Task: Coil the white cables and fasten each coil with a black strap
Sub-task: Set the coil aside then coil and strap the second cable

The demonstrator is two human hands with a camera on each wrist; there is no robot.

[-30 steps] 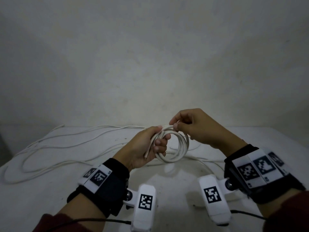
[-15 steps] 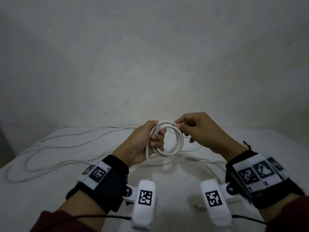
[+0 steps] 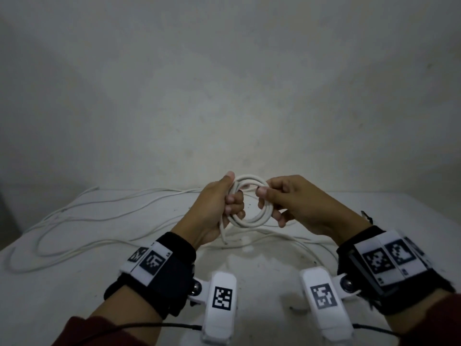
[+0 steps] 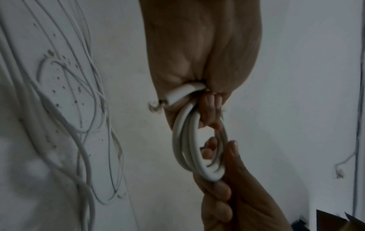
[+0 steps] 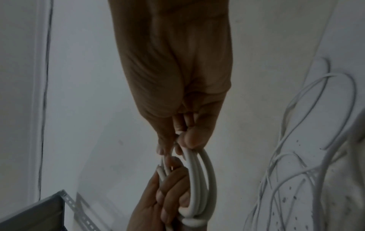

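A white cable is wound into a small coil point(image 3: 259, 219) held above the table between both hands. My left hand point(image 3: 230, 193) grips the coil's left side, fingers curled through the ring, and the cable's short cut end point(image 3: 222, 233) hangs below the palm. My right hand point(image 3: 264, 191) pinches the coil's upper right between thumb and fingers. In the left wrist view my left hand point(image 4: 197, 100) clasps the coil point(image 4: 185, 148) from above. In the right wrist view my right hand point(image 5: 183, 140) pinches the coil point(image 5: 201, 179) at its top.
Long loose white cables point(image 3: 99, 221) snake over the left and middle of the white table point(image 3: 74, 283), and some run under the hands. A plain wall stands right behind the table. A grey perforated metal angle point(image 5: 65, 203) shows beside the table in the right wrist view.
Both hands have risen with the coil and come closer together. The right hand's pinch has shifted along the ring, and the coil now faces me more squarely.
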